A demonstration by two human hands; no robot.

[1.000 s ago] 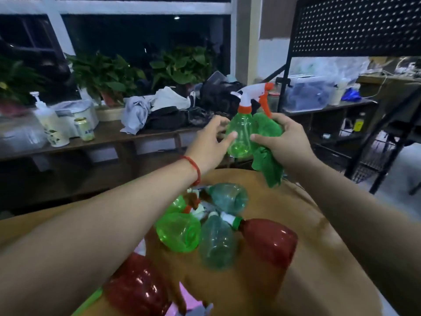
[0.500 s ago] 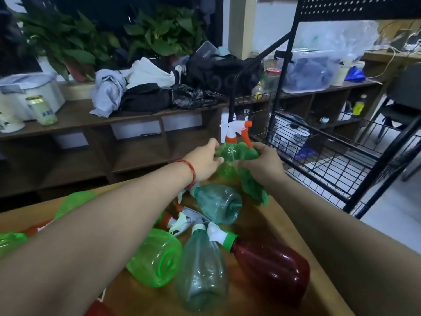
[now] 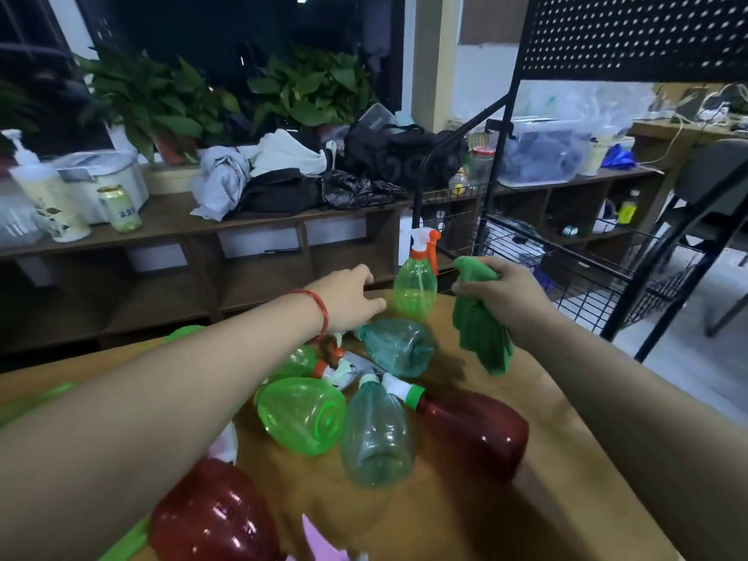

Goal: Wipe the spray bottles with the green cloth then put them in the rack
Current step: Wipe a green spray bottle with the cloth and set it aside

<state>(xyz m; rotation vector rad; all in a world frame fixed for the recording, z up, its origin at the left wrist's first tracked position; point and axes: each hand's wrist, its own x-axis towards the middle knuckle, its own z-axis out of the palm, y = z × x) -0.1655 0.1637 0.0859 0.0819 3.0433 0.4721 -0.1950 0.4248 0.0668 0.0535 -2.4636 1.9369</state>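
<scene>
A green spray bottle (image 3: 415,283) with an orange-and-white trigger stands upright at the far edge of the wooden table (image 3: 558,471), with no hand on it. My right hand (image 3: 500,291) grips the green cloth (image 3: 481,334) just right of it; the cloth hangs down. My left hand (image 3: 350,299) hovers with relaxed fingers just left of the bottle and holds nothing. Several bottles lie on the table nearer me: a teal one (image 3: 398,346), a bright green one (image 3: 303,415), a clear teal one (image 3: 376,435) and a dark red one (image 3: 473,431). The black wire rack (image 3: 566,269) stands beyond the table's right corner.
Another red bottle (image 3: 214,516) lies at the near edge by my left forearm. A long wooden shelf (image 3: 170,224) behind holds clothes, a lotion pump bottle (image 3: 44,196) and potted plants. A black pegboard (image 3: 631,34) tops the rack; a chair (image 3: 720,184) stands at right.
The green bottle came down from in front of me and now stands on the table edge. Both hands have let go of it; my right hand drew the cloth away to the right.
</scene>
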